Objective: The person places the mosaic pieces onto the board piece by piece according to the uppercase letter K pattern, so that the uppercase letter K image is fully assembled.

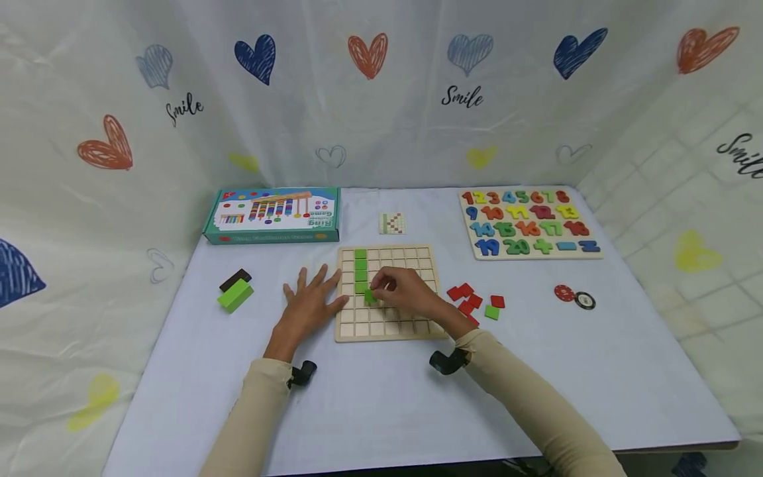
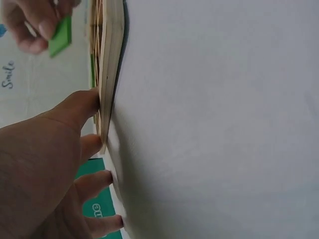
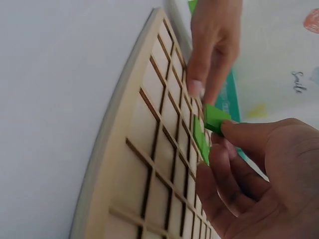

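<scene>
A wooden grid board [image 1: 387, 329] lies mid-table, with several green square tiles [image 1: 360, 265] lined up in one column near its left side. Between thumb and fingertip my right hand [image 1: 405, 290] pinches another green tile [image 3: 214, 117], just over the board by the near end of that column. My left hand [image 1: 306, 308] has its fingers spread. In the left wrist view its thumb [image 2: 82, 107] and a finger touch the board's edge, while other fingers reach the tablecloth.
Loose red tiles [image 1: 465, 307] and one green tile [image 1: 491, 312] lie right of the board. Farther right are two round chips [image 1: 563, 293] and a number puzzle [image 1: 539, 257]. A small pattern card [image 1: 392, 223], a game box [image 1: 271, 236] and green and black blocks [image 1: 236, 296] sit behind and left.
</scene>
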### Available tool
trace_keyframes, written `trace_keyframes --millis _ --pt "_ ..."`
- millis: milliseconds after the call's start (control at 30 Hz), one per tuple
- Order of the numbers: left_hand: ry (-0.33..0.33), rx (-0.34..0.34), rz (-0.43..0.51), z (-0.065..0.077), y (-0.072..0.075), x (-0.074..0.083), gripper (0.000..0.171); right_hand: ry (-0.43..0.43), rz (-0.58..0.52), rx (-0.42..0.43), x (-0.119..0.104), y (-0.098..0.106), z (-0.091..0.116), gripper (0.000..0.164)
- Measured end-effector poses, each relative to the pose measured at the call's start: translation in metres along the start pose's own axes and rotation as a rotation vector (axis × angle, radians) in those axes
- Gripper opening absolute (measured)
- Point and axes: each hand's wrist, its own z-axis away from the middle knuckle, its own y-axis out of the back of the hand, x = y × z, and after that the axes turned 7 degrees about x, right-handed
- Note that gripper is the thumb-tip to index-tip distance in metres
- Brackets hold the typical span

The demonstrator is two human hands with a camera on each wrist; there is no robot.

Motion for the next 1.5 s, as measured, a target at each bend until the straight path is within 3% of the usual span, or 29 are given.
trace_keyframes --millis 300,667,1067,1300,1500 --pt "-0.011 -0.014 -0.004 0.000 -0.002 0.001 0.072 0.029 0.047 -0.014 0.005 -0.024 -0.008 0.008" --pt "-0.004 -0.018 -0.005 0.003 -0.002 0.001 0.073 0.029 0.098 -0.022 0.001 -0.030 -0.004 0.015" --pt "-0.014 -0.010 -0.012 0.004 0.001 0.001 0.073 0.025 0.163 -0.023 -0.006 -0.029 -0.002 0.009" --pt "-0.002 -0.011 0.000 0.003 -0.002 0.000 0.073 0.020 0.153 0.008 -0.004 -0.006 0.006 0.005" --pt "0.001 -0.015 0.007 0.003 -0.003 0.001 0.074 0.005 0.131 0.035 0.012 0.044 0.028 0.008"
